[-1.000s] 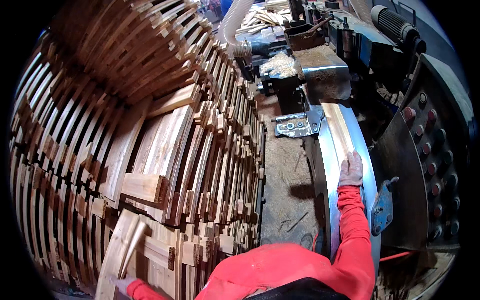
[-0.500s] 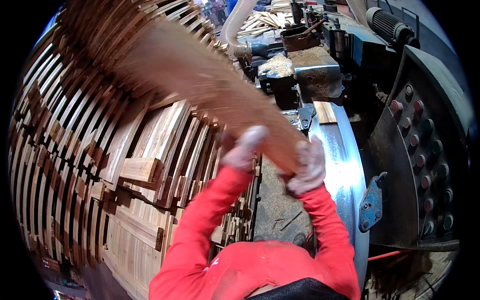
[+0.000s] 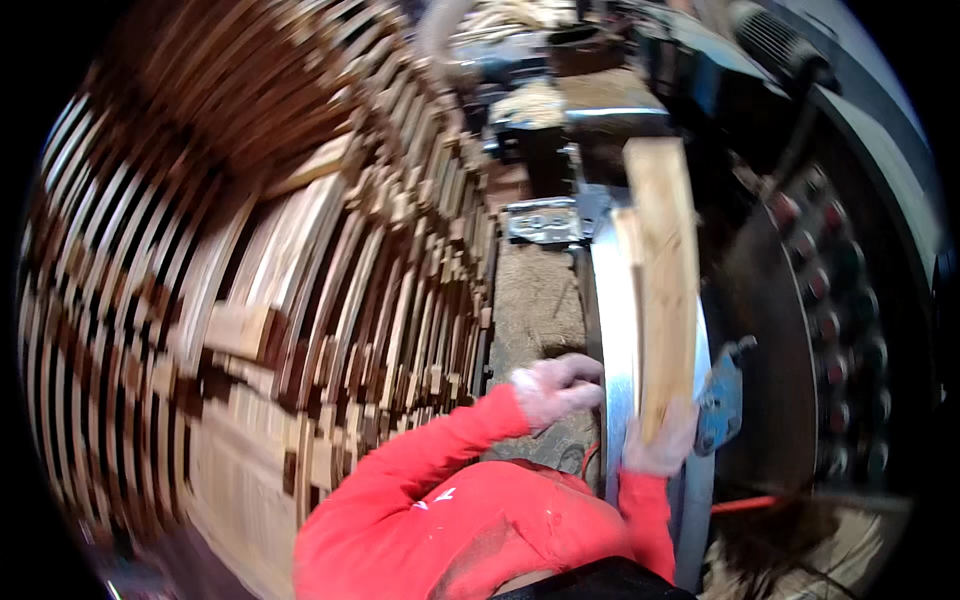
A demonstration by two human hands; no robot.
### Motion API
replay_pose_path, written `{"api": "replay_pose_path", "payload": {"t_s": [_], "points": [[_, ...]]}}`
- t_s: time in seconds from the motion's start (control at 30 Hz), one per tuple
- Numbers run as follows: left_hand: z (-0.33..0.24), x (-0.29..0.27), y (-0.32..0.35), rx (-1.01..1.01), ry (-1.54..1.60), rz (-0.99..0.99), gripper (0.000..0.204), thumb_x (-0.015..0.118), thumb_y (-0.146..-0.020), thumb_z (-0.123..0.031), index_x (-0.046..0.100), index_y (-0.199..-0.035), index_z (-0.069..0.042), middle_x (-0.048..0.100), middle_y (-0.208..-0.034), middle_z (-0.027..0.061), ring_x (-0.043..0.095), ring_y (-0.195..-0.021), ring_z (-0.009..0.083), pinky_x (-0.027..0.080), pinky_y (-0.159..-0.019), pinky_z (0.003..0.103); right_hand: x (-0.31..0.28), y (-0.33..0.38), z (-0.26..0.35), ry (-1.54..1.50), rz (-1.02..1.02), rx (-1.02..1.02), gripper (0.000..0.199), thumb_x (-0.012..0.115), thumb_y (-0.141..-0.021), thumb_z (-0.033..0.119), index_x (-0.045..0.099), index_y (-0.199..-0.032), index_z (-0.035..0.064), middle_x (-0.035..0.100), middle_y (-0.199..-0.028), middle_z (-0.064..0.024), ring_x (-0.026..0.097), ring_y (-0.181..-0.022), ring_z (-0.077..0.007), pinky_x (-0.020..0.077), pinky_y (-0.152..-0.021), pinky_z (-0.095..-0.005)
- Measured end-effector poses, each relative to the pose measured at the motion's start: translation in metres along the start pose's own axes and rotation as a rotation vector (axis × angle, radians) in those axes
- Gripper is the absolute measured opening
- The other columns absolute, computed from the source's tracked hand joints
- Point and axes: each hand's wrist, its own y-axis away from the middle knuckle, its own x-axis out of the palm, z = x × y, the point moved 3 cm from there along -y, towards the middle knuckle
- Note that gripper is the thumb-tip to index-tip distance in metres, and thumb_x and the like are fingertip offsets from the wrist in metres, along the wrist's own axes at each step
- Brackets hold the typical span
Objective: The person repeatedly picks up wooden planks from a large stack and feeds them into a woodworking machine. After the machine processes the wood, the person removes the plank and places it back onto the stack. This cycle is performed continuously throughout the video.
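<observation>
A pale wooden board (image 3: pixel 664 280) slants lengthwise above the shiny metal machine bed (image 3: pixel 617 330). Its near end is gripped by my right hand (image 3: pixel 662 440), which wears a whitish glove. Under the board's left side shows the edge of another piece of wood (image 3: pixel 628 255) lying on the bed. My left hand (image 3: pixel 556 388), also gloved, is just left of the bed's edge, apart from the board. Its fingers are loosely bent and slightly apart, and I see nothing in them.
Tall stacks of wooden boards (image 3: pixel 330 300) fill the left side. Ahead stands machinery with a sawdust-covered block (image 3: pixel 610 90). A dark control panel with coloured buttons (image 3: pixel 830 330) rises on the right, and a blue metal bracket (image 3: pixel 720 400) sits beside the bed.
The blurred wood that both hands held toward the stacks has left that place. My right hand now holds a board over the metal bed; my left hand has dropped nearer my body.
</observation>
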Motion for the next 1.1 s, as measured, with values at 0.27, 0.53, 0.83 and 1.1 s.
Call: {"api": "replay_pose_path", "payload": {"t_s": [0.27,0.53,0.83,1.1], "points": [[0.001,-0.2,0.277,0.204,-0.352,-1.672,0.034,0.063,-0.088,-0.015,0.056,-0.117,0.0,0.063,-0.095,0.01,0.06,-0.081,0.0147,0.051,-0.072,0.029,0.177,-0.157,0.01,-0.216,-0.18,0.043,0.063,0.064,-0.082,0.04,0.047,-0.137,0.0124,0.039,-0.144,-0.0153,0.041,-0.129,-0.0345,0.0348,-0.107,-0.0395],[0.155,-0.342,0.397,-1.506,-0.868,-1.352,0.069,0.065,-0.075,-0.051,0.052,-0.126,-0.006,0.058,-0.123,0.0178,0.056,-0.113,0.0332,0.043,-0.099,0.041,0.109,-0.051,-0.004,0.121,-0.049,-0.322,0.069,0.063,-0.079,0.029,0.039,-0.142,0.0142,0.039,-0.14,-0.0216,0.04,-0.127,-0.0391,0.0321,-0.107,-0.0468],[0.254,-0.383,0.494,-1.241,-0.554,-1.307,0.041,0.064,-0.081,-0.023,0.061,-0.112,0.004,0.067,-0.098,0.0187,0.064,-0.091,0.0305,0.05,-0.086,0.039,-0.02,0.042,-0.01,0.298,0.543,-0.331,0.042,0.048,-0.083,0.029,0.051,-0.111,-0.0012,0.051,-0.111,-0.0179,0.045,-0.113,-0.0356,0.0289,-0.103,-0.0516],[0.216,-0.209,0.551,-0.58,0.734,-1.608,0.029,0.061,-0.083,-0.011,0.062,-0.111,-0.002,0.067,-0.095,0.0115,0.064,-0.08,0.0239,0.053,-0.075,0.037,0.113,-0.114,0.027,-0.277,-0.271,-0.318,0.025,0.052,-0.083,0.021,0.062,-0.096,0.0017,0.061,-0.1,-0.017,0.055,-0.101,-0.0354,0.0406,-0.096,-0.046]]}}
